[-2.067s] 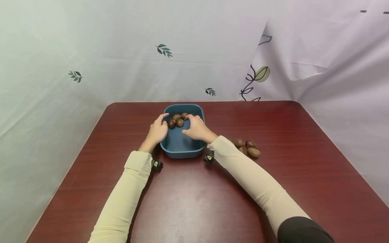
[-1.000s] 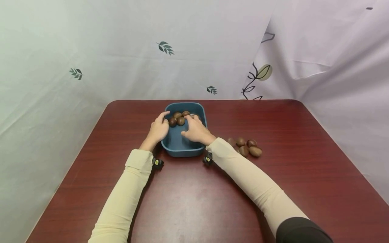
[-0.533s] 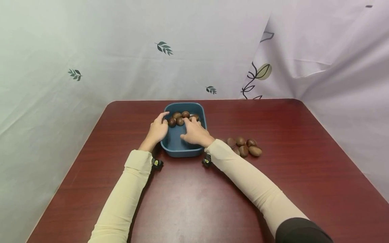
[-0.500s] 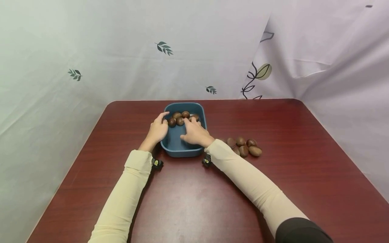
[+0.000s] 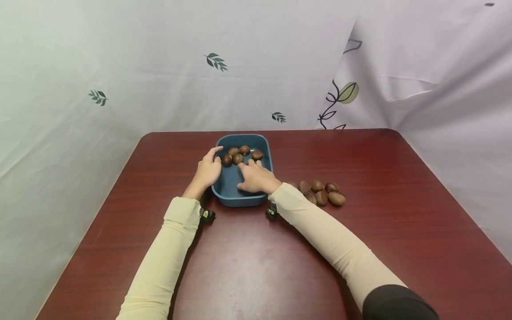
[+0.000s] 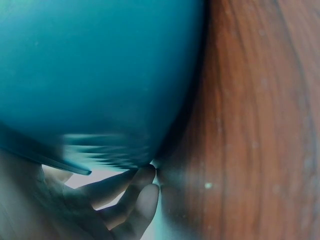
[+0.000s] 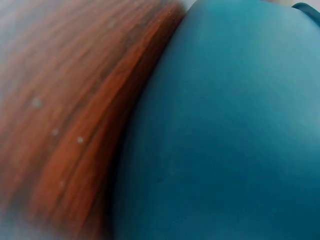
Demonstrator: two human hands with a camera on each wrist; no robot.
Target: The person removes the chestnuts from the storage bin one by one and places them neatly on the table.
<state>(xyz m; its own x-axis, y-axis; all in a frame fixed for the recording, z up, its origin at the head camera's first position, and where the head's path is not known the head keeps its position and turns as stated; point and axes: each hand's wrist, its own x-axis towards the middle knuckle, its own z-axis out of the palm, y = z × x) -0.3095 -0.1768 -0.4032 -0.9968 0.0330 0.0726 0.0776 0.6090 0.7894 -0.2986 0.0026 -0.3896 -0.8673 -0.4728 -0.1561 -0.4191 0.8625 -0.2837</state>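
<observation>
A blue plastic bin (image 5: 236,202) stands on the table with several brown chestnuts (image 5: 238,158) at its far end. My left hand (image 5: 208,172) grips the bin's left wall, its thumb over the rim; the left wrist view shows its fingers (image 6: 147,200) against the outside of the wall (image 6: 100,75). Inside the bin, my right hand (image 5: 256,178) is spread with fingers forward, just short of a single chestnut (image 5: 257,154) at the right. What lies under its palm is hidden. Only the bin's outer wall (image 7: 215,125) and the table appear in the right wrist view.
To the right of the bin, a loose group of chestnuts (image 5: 321,198) lies on the reddish wooden table (image 5: 392,200), partly behind the right sleeve (image 5: 320,226). White printed cloth (image 5: 248,89) hangs behind the table's far edge.
My right hand has let go of a chestnut at the bin's far right and drawn back toward the near side, leaving that chestnut exposed. The left hand keeps its place on the bin.
</observation>
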